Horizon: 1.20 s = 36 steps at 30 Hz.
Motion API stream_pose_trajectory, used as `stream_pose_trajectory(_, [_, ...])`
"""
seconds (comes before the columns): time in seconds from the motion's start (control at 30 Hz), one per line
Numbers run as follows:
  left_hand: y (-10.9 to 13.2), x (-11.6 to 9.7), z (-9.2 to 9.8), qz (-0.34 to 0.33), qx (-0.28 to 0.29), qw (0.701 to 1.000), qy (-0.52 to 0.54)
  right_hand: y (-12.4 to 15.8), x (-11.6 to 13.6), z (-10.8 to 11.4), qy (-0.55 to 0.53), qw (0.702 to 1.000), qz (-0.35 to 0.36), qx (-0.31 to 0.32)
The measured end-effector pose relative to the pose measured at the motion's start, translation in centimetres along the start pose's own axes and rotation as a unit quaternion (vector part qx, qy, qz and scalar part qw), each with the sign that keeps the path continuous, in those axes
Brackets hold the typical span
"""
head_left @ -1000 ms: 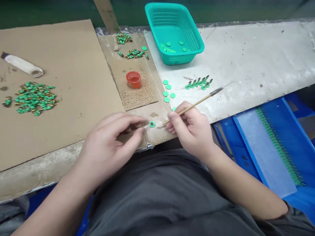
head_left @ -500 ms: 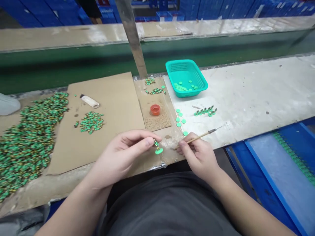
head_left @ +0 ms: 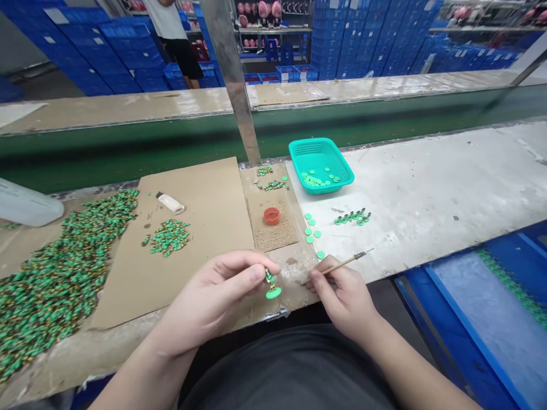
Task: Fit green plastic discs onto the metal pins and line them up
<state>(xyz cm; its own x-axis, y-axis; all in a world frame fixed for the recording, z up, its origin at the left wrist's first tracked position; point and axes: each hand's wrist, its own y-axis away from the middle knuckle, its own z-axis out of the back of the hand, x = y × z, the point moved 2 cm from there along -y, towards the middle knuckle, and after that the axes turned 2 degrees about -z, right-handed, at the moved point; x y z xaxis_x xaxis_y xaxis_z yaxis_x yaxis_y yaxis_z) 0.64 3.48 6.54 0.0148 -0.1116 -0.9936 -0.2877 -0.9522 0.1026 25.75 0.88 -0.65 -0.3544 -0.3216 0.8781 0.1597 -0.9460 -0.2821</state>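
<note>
**Green figures at the bench: most are lacking bases**

Workbench (head_left: 427, 182) is carrying everything. A big heap of figures (head_left: 55, 273) is sprawling over its left end, and a smaller pile (head_left: 170, 236) is sitting on the cardboard (head_left: 200, 205). I am judging both undone, and they make up the bulk. Teal basket (head_left: 329, 187) at the far edge is holding discs. A few loose discs (head_left: 311, 228) are lying beside a short row of based figures (head_left: 352, 217), which I am judging finished.

Left hand (head_left: 213, 293) is pinching one figure (head_left: 270, 283) tight between thumb and forefinger, above the near edge at mid-bench. Its long axis is standing near upright, with the disc base pointing down and the head into the fingertips.

Right hand (head_left: 342, 290) is gripping a brush (head_left: 337, 265), fingers closed round it, bristles pointing away to the right.
</note>
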Motion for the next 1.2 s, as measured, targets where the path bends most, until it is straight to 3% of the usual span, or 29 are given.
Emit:
stream_pose_trajectory(0.17, [-2.1,-0.2,-0.4,-0.051,-0.027,0.978,-0.2,0.6,0.4,0.9,-0.018,0.998,0.055,-0.03])
stream_pose_trajectory(0.27, [-5.6,-0.8,-2.0,-0.122,0.027,0.939,-0.319,1.3,0.1,2.5,-0.022,0.996,0.052,-0.063])
stream_pose_trajectory(0.37, [-9.9,-1.5,-5.2,-0.241,0.09,0.879,-0.402,2.5,-0.6,4.5,-0.021,0.994,0.022,-0.101])
stream_pose_trajectory(0.53, [-16.4,-0.8,-10.1,-0.323,0.105,0.826,-0.45,4.2,-1.4,6.9,-0.014,0.989,-0.012,-0.149])
stream_pose_trajectory(0.7, [-19.4,1.3,-11.7,-0.347,0.102,0.8,-0.479,4.6,-1.4,8.2,-0.009,0.987,-0.011,-0.16])
stream_pose_trajectory(0.83, [-20.2,1.9,-12.3,-0.339,0.102,0.791,-0.499,4.5,-1.5,8.9,-0.01,0.987,-0.015,-0.158])
stream_pose_trajectory(0.97, [-19.5,0.6,-11.5,-0.307,0.094,0.794,-0.516,4.6,-1.5,9.2,-0.013,0.989,-0.033,-0.145])
stream_pose_trajectory(1.1, [-15.5,-0.7,-8.2,-0.255,0.104,0.796,-0.538,4.8,-1.1,9.7,-0.041,0.986,-0.077,-0.145])
stream_pose_trajectory(1.2, [-11.4,0.8,-6.4,-0.23,0.134,0.786,-0.558,4.7,-0.3,10.1,-0.064,0.978,-0.133,-0.149])
